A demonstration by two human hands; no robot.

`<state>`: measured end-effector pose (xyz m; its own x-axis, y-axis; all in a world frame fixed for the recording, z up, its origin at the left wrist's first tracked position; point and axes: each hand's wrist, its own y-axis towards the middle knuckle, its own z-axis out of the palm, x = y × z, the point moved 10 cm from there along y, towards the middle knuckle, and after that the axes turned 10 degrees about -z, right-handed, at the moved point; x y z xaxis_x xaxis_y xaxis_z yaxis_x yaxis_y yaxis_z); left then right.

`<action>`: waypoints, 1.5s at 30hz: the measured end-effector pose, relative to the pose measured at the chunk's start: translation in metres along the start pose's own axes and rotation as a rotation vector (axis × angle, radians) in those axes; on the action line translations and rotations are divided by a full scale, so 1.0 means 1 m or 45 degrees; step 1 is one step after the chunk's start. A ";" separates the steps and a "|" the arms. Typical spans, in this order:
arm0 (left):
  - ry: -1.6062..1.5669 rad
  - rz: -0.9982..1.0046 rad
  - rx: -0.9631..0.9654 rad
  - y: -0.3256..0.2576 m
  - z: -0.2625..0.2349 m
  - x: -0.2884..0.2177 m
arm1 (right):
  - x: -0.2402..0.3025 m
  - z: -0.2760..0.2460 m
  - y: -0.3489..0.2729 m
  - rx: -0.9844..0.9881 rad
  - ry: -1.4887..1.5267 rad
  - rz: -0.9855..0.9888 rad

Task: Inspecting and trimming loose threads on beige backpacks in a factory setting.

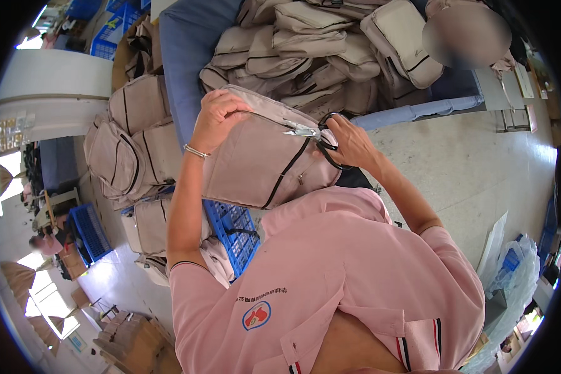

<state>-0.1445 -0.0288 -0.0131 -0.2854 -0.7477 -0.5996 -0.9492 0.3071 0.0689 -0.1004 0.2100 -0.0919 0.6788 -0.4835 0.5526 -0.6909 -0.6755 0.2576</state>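
A beige-pink fabric bag [249,159] with a dark strip across it and zippers lies in front of me. My left hand [221,113] pinches its upper left edge, fingers closed on the fabric. In my right hand [350,142] is a pair of scissors [326,138] with black handles. Their silver blades point left, close to the zipper along the bag's top edge. The blades look nearly together, and whether they touch the bag I cannot tell. The bag's underside is hidden.
A large blue padded bin [190,68] ahead holds a heap of similar bags [311,47]. More bags [140,143] are stacked at my left, beside a blue plastic crate [234,232]. Another person stands beyond the bin at the upper right. Clear plastic wrap [517,280] is at the right.
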 end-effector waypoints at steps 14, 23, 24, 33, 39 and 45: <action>-0.163 0.014 0.023 0.006 -0.006 0.007 | 0.007 0.009 0.017 -0.021 -0.016 -0.044; -0.196 -0.023 0.050 0.007 -0.005 0.014 | 0.000 0.030 0.009 0.120 0.035 0.139; -0.197 -0.025 0.048 0.007 -0.005 0.014 | 0.001 0.031 0.008 0.122 0.036 0.137; -0.249 -0.046 0.048 0.007 -0.008 0.018 | -0.002 0.037 0.003 0.065 0.004 0.103; -0.205 -0.028 0.057 0.002 -0.010 0.012 | 0.023 0.017 0.029 -0.043 -0.051 -0.014; -0.032 0.174 -0.151 -0.033 -0.036 0.000 | 0.004 0.036 0.010 0.054 -0.007 0.226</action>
<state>-0.1182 -0.0603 0.0133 -0.4112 -0.6881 -0.5978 -0.9110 0.3325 0.2439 -0.0960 0.1810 -0.1158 0.5487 -0.6001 0.5821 -0.7889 -0.6020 0.1229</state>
